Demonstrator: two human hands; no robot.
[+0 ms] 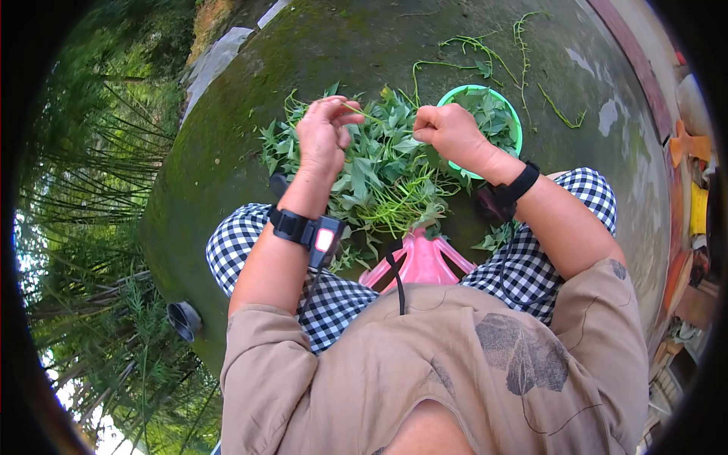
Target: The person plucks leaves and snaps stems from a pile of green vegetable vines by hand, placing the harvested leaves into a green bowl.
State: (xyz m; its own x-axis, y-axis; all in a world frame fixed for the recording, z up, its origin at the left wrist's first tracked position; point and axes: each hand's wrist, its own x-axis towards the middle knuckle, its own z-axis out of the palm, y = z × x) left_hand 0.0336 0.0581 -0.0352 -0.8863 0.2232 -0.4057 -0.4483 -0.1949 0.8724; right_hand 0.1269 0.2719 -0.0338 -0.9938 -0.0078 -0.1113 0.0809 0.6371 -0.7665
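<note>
A heap of leafy green vines (387, 152) lies on the mossy ground in front of me, with cut green stems (409, 201) bunched on its near side. Above the heap's left part is my left hand (327, 133), its fingers curled around one end of a thin green stem (362, 114). My right hand (447, 133) is closed in a pinch on the stem's other part, beside the rim of a green basket (519, 133). Loose leaves (493, 114) fill the basket. What lies inside my right fist is hidden.
Stripped vines (523, 57) are strewn on the ground beyond the basket. A pink plastic stool (421, 262) stands between my knees. A dark pipe end (184, 320) is at the left by bamboo. Assorted objects line the right edge, among them a yellow one (698, 208).
</note>
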